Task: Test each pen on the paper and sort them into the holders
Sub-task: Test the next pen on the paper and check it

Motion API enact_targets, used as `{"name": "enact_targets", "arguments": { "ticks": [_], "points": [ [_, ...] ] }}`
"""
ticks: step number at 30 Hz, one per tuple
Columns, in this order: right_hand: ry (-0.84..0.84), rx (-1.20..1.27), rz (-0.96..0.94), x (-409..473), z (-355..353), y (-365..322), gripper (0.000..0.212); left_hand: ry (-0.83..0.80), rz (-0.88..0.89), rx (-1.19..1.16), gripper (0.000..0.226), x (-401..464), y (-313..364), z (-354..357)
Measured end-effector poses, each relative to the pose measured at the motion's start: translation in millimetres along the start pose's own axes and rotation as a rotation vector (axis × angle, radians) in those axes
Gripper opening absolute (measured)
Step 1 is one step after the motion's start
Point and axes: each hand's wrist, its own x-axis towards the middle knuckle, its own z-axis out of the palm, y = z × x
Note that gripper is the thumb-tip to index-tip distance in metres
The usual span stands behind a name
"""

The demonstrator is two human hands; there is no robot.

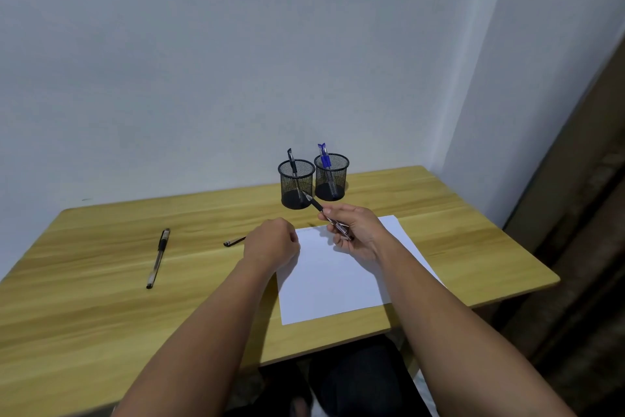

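Wood-grain tabletop [101, 308] fills the lower half of the frame, with a white sheet of paper [333, 284] lying right of centre under my forearms. My right hand [355, 230] grasps a black pen [319, 210] between thumb and fingers — its uncapped tip points up and left toward the holders, raised clear of the paper. My left hand [272, 242] sits at the paper's upper left corner with the fingers curled under; whether it holds anything I cannot tell, since the back of the hand hides the palm. Just left of it a small dark piece [234, 242] lies on the wood, maybe a cap or a short pen, partly hidden by the hand. Further left, well apart, a capped black pen [158, 257] lies on the table, roughly lengthwise toward me. At the back of the table, near the wall, two black mesh holders stand side by side: the left holder [296, 185] has one black pen [291, 159] standing in it, the right holder [331, 178] has blue pens [324, 154] — two, I think.
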Motion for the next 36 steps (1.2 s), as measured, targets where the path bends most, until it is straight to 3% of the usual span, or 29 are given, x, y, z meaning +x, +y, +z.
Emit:
{"name": "enact_targets", "arguments": {
  "ticks": [8,16,19,24,27,30,36],
  "points": [
    [0.009,-0.038,-0.013,-1.9,-5.0,3.5,0.02,0.026,0.017,-0.059,0.022,-3.3,-7.0,-2.4],
    [-0.004,-0.065,-0.016,-4.3,-4.8,6.8,0.015,0.046,0.015,-0.15,0.016,0.4,-10.8,-4.7],
    [-0.013,-0.109,-0.011,-1.3,-7.7,9.9,0.01,0.097,-0.095,-0.371,0.014,2.8,-11.7,-8.5],
    [-0.015,-0.137,-0.034,-1.0,-5.9,16.1,0.012,0.16,-0.393,-1.135,0.009,3.3,-13.9,-22.1],
    [-0.018,-0.159,-0.046,-3.6,-0.7,15.5,0.011,0.122,-0.505,-1.46,0.005,4.8,-16.4,-31.2],
    [-0.037,-0.204,-0.042,-4.2,6.0,13.7,0.012,0.075,-0.562,-1.595,0.009,5.2,-18.2,-34.2],
    [-0.049,-0.303,-0.062,-3.4,14.9,8.9,0.011,0.044,-0.576,-1.593,0.008,4.8,-18.3,-30.9]
  ]
}}
